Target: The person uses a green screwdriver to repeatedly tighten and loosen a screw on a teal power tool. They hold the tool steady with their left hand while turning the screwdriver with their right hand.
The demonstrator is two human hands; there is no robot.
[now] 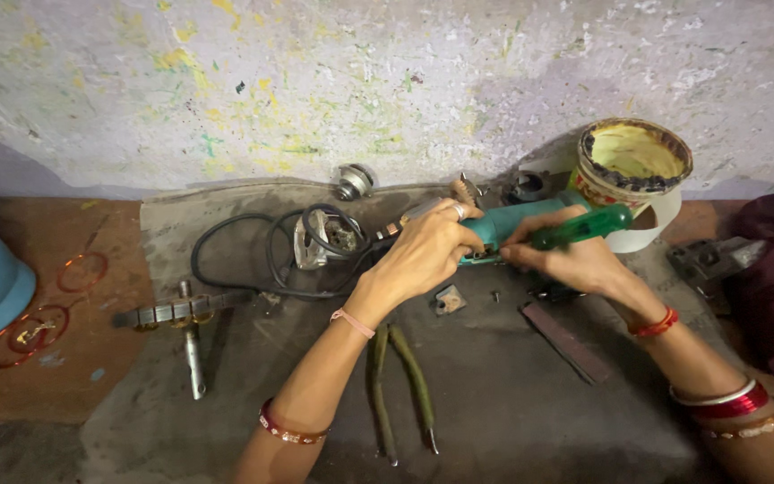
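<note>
Your left hand [423, 255] is closed over the teal plastic body of a power tool [517, 224] lying on the grey mat [494, 394] near the wall. Your right hand [575, 262] grips a translucent green-handled screwdriver [584, 227], its tip end against the tool's housing beside your left fingers. The tool's black cord [253, 242] coils to the left; green-handled pliers [400, 381] lie below your left wrist, and a yellow-stained round tub [633, 161] stands just behind.

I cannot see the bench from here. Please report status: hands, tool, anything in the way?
Left hand grips teal power tool body. Right hand holds green-handled screwdriver against it. Pliers and black cord lie near, not blocking.
</note>
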